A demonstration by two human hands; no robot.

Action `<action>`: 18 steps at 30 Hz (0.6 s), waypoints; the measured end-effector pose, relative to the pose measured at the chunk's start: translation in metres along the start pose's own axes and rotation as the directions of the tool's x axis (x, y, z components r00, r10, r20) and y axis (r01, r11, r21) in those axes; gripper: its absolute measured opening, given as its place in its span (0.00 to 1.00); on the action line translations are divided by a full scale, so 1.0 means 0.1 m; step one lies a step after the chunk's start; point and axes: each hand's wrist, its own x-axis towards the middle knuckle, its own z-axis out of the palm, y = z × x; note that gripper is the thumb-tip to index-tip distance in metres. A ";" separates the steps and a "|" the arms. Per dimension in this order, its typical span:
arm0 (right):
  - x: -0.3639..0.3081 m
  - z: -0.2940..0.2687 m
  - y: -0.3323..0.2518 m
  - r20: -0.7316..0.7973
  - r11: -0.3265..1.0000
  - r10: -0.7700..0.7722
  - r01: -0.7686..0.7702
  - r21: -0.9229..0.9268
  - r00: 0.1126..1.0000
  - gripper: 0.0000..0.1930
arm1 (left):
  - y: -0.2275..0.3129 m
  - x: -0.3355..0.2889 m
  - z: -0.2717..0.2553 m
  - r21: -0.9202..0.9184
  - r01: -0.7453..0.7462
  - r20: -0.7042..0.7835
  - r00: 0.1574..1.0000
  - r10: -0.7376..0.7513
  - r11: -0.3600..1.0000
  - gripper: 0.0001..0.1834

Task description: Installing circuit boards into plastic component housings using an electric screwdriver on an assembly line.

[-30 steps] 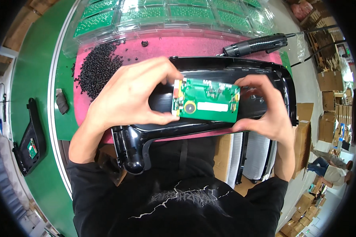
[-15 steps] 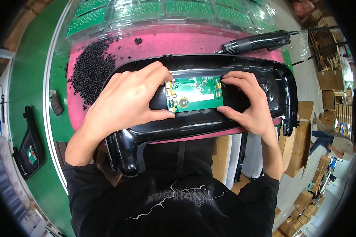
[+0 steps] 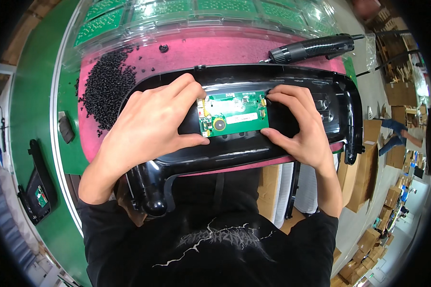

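Note:
A green circuit board with a round buzzer and small connectors lies level over the hollow of a long black plastic housing. My left hand grips the board's left end between thumb and fingers. At the opposite end my right hand pinches its corners the same way. Whether the board touches the housing floor beneath cannot be told. The housing rests on a pink mat, its rounded leg jutting toward me at the near left.
A heap of small black screws covers the mat's left side. A black electric screwdriver lies at the back right. Behind are clear trays of circuit boards. Another black housing with a board sits far left. A person stands beyond, at right.
The board and both hands have shifted very slightly left, still in the same hold. At the far right, the other person has changed position.

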 end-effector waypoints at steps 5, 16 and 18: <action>0.04 0.00 -0.04 0.010 1.000 0.021 -0.021 -0.015 1.000 0.27 | -0.06 -0.01 -0.02 -0.003 -0.004 0.002 1.000 0.004 1.000 0.32; 0.08 -0.18 -0.25 0.104 0.985 0.174 -0.174 -0.009 0.979 0.35 | -0.01 -0.07 -0.19 -0.048 -0.013 0.018 1.000 0.014 0.999 0.34; 0.10 -0.36 -0.26 0.116 0.976 0.205 -0.212 0.054 0.972 0.36 | -0.02 -0.08 -0.19 -0.157 -0.060 -0.098 0.994 0.045 0.986 0.33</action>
